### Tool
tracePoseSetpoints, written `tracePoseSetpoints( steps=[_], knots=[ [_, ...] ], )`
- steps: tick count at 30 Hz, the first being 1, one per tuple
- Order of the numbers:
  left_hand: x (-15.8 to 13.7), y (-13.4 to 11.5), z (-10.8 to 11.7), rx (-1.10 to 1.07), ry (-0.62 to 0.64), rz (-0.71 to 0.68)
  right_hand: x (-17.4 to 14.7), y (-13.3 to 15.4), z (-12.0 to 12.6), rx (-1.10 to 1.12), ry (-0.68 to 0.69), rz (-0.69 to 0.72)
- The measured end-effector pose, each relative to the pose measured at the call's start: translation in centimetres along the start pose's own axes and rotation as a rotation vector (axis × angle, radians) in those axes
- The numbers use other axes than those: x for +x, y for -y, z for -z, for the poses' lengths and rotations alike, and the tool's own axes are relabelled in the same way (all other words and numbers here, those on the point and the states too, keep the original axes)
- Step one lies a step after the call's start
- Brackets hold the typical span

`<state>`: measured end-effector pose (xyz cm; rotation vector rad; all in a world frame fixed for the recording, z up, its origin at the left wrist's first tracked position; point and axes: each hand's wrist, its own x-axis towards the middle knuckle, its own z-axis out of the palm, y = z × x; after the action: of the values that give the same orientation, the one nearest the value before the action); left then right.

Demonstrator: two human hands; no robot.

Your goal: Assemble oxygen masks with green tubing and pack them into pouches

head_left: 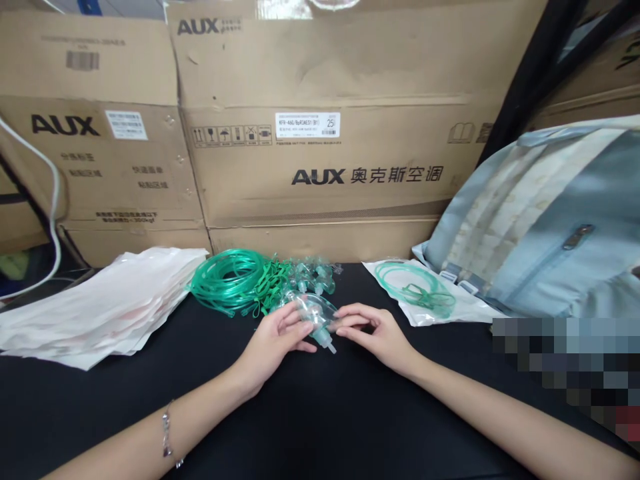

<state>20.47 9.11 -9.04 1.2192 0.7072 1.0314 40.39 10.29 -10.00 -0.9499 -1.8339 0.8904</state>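
Note:
A clear plastic oxygen mask (pixel 320 308) with a pale green connector and a small white tip is held above the black table. My left hand (pixel 280 337) grips its left side, thumb in front and fingers partly hidden behind. At the mask's right edge, my right hand (pixel 375 333) has thumb and fingers pinched together on the rim. Just behind lie more clear masks (pixel 313 273), a bunch of green elastic straps (pixel 273 283) and a coil of green tubing (pixel 230 277).
To the left is a stack of white pouches (pixel 100 307). A packed set with green tubing (pixel 417 290) lies right of the masks, near a light blue backpack (pixel 545 220). Large cardboard boxes (pixel 320 80) line the back of the black table (pixel 300 427).

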Motion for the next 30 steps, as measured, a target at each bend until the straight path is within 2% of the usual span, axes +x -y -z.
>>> tracePoseSetpoints(
  steps=[6,13,16,18,19,21,26,30],
  knots=[
    [0.7,0.4,0.2,-0.058,-0.122,0.019,0.1,-0.1,0.0,-0.035,-0.01,0.028],
    [0.5,0.5,0.3,-0.001,-0.02,0.003,-0.4,0.1,-0.3,-0.066,0.06,0.099],
    [0.5,0.5,0.3,0.038,-0.008,-0.007,0.4,-0.4,0.5,-0.14,-0.027,0.092],
    [0.6,0.6,0.3,0.047,-0.012,-0.009,2.0,-1.3,1.7,-0.319,-0.161,0.031],
    [0.7,0.6,0.3,0.049,-0.011,-0.007,3.2,-1.9,2.5,-0.479,-0.191,-0.025],
    [0.8,0.6,0.3,0.052,-0.011,-0.002,6.0,-3.4,4.3,-0.582,-0.2,-0.087],
    [0.8,0.5,0.4,0.066,-0.013,-0.002,12.1,-6.8,7.0,-0.762,-0.085,-0.25],
    [0.9,0.6,0.4,0.06,-0.015,0.016,14.0,-8.1,7.0,-0.836,0.028,-0.331]
  ],
)
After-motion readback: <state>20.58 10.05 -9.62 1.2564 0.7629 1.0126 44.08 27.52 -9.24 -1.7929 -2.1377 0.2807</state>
